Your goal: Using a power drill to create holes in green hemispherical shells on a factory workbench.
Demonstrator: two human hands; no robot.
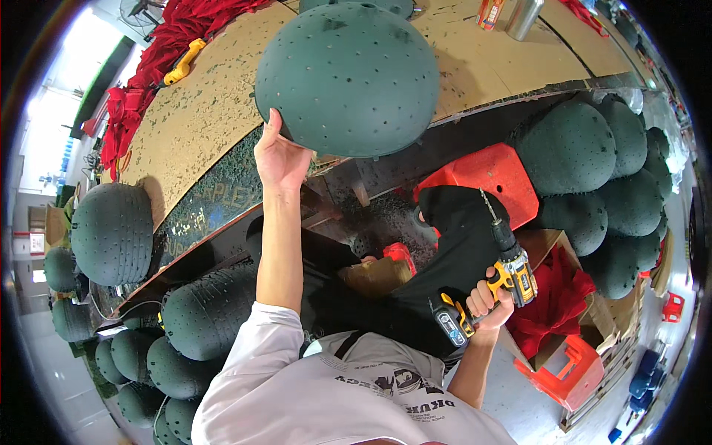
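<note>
A large dark green plastic dome, dotted with small drilled holes, is raised over the near edge of the cardboard-covered table. My left hand grips its lower left rim, thumb on the outer face and the other fingers partly hidden. Low on the right, my right hand is wrapped round the handle of a yellow and black cordless drill. The long drill bit points up and away, apart from the dome. Another green dome shows partly behind the held one.
Green shavings litter the table, where red cloth, a yellow tool and a metal bottle lie or stand. Stacked domes crowd the right; more domes fill the left. A red stool and a box of red cloth are near my legs.
</note>
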